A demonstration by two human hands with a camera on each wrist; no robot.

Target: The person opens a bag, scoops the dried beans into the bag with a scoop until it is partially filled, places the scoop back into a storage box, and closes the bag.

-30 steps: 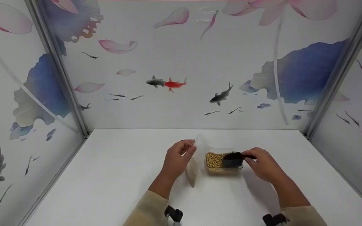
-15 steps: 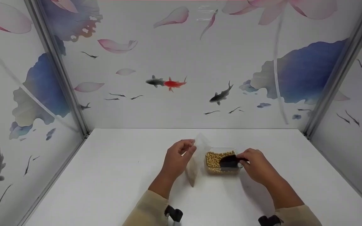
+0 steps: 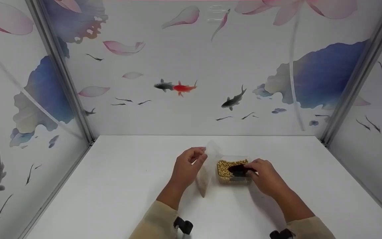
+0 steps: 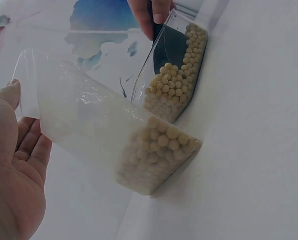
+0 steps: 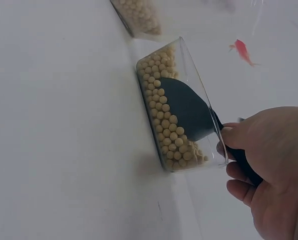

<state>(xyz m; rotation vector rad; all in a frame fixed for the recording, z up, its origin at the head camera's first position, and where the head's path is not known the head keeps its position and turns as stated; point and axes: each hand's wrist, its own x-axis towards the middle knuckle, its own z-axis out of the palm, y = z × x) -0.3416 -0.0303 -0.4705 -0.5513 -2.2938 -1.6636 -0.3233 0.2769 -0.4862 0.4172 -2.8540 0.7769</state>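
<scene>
A clear rectangular container full of round, pale soybeans stands on the white table. My right hand grips the handle of a black scoop, whose blade is pushed into the beans. To the left, my left hand pinches the top edge of a translucent plastic bag and keeps it upright. Some beans lie in the bottom of the bag, which touches the table beside the container. In the left wrist view the bag's mouth is spread near the thumb.
The white tabletop reaches back to a printed wall with fish and petals. Side panels with metal posts stand left and right. A small black wrist mount sits at the left sleeve.
My right hand has moved left and slightly down, driving the scoop deeper into the beans in the container. The left hand and the bag have stayed in place.
</scene>
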